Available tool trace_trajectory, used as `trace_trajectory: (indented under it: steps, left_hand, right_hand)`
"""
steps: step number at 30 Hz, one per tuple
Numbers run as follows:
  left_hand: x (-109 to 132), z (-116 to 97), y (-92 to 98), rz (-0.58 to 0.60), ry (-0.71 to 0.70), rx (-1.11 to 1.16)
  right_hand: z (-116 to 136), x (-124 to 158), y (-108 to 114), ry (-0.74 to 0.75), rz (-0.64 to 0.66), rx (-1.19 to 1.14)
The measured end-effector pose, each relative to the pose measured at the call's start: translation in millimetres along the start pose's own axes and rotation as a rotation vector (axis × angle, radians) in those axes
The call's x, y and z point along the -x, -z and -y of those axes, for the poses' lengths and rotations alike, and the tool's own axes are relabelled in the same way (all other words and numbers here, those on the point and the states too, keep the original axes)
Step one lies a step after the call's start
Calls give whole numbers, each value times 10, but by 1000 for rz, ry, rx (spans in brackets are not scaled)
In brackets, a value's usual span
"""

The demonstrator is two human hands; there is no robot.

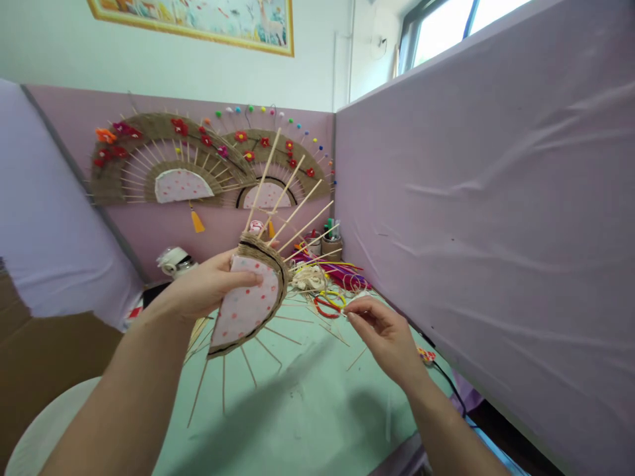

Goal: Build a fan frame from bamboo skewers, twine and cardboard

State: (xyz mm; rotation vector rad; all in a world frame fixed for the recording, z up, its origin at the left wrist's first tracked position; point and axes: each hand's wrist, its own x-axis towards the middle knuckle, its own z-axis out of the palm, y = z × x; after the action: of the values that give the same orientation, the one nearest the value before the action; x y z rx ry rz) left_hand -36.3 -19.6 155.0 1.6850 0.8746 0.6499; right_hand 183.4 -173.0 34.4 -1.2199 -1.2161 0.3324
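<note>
The half-round fan of white, pink-dotted cloth, brown twine rim and thin wooden sticks (248, 304) is held above the pale green bench (307, 416) in the left hand (215, 283), thumb pressed on the cloth and fingers behind. It stands tilted, left of the right hand (384, 337) and apart from it. That hand's thumb and forefinger meet just beside the red-and-yellow scissor handles (327, 308); I cannot tell whether they pinch anything. Behind, a brown round cup (332, 249) holds pens, and a whitish cup (314, 246) beside it holds something red.
</note>
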Motion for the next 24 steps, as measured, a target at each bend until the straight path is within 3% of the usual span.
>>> trace_trajectory:
  steps: [6,10,13,15,18,21,24]
  left_hand:
    - [-44,106,274,30,123,46]
    - [41,52,408,42,98,86]
    - [139,-43,432,-5,65,-4]
    - [191,-75,419,-32,-4,-192]
    - [245,-41,333,-55,-236,-543]
    - [293,56,153,-77,-462,-771]
    - [316,163,-29,-52,-517,-874]
  right_hand:
    - [-290,-105,437,-175,170,295]
    - [-541,-120,746,-293,209,516]
    - [-741,-58,921,-294,233,733]
    - [-876,15,997,-276,258,911]
    - [-1068,130,1054,-325,312,1123]
    - [-1199,199,1070,-423,377,1184]
    - [-1213,215,1076,-472,431,1174]
